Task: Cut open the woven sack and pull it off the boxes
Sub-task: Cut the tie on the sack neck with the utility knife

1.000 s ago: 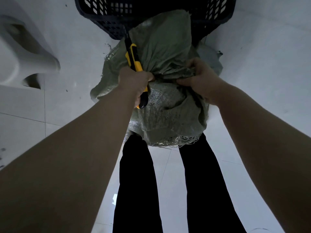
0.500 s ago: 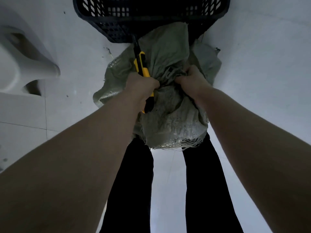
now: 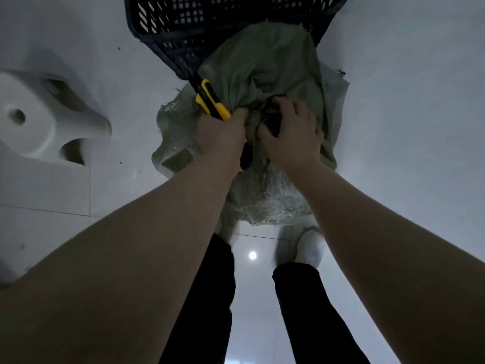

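A grey-green woven sack (image 3: 265, 64) lies bunched on the floor in front of my legs, its far end leaning on a basket. My left hand (image 3: 220, 135) grips a yellow and black utility knife (image 3: 210, 102) and pinches a fold of the sack at once. My right hand (image 3: 291, 135) clutches the sack's fabric right beside it, fingers dug into a dark opening. A brown box corner (image 3: 178, 160) shows through a gap at the sack's lower left. The rest of the boxes are hidden under the fabric.
A dark plastic lattice basket (image 3: 210, 24) stands at the top, touching the sack. A white moulded fixture (image 3: 39, 127) sits at the left on the pale tiled floor (image 3: 406, 127). My black trouser legs and a white shoe (image 3: 309, 248) are below the sack.
Both hands have come closer together on the sack and shifted away from me. The sack has slid off at the lower left, baring a brown box corner. My right fingers now dig into the opening.
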